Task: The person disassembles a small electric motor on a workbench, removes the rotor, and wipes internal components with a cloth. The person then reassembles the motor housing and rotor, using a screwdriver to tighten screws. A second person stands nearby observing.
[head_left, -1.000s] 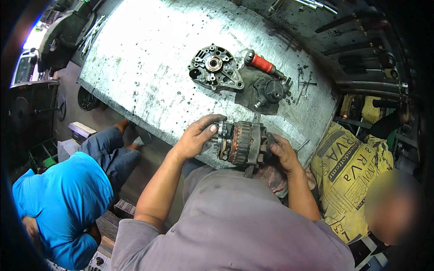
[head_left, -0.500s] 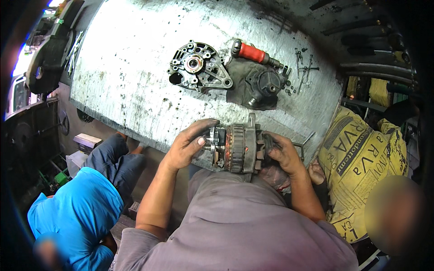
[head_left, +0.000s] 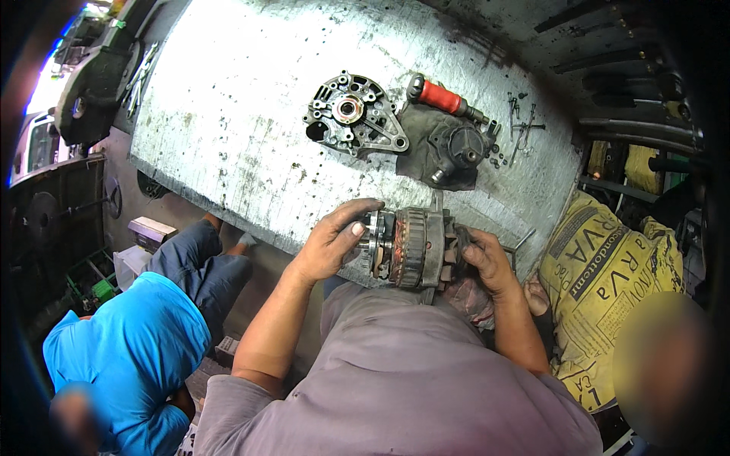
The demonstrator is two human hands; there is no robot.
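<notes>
Between my hands, at the near edge of the bench, is a partly opened alternator [head_left: 420, 251] lying on its side, its copper windings showing. My left hand [head_left: 332, 245] is closed round its left end, thumb and fingers on the bare metal parts. At the other end, my right hand [head_left: 488, 261] grips the dark finned side; some of its fingers are hidden. Beyond them on the bench lies a grey metal end housing [head_left: 371, 121] with a round bearing seat. To its right a round dark metal part [head_left: 465, 146] rests on a dark cloth [head_left: 414, 140].
A red-gripped power tool [head_left: 441, 96] lies behind the cloth on the metal bench [head_left: 236, 144]. Several bolts [head_left: 525, 127] sit to its right. Yellow sacks [head_left: 608, 266] stand at right beside a person [head_left: 661, 365]. Another person in a blue shirt [head_left: 137, 349] is at lower left.
The whole view has shifted slightly, so the bench things and the alternator appear farther right. Both hands keep their hold on the alternator.
</notes>
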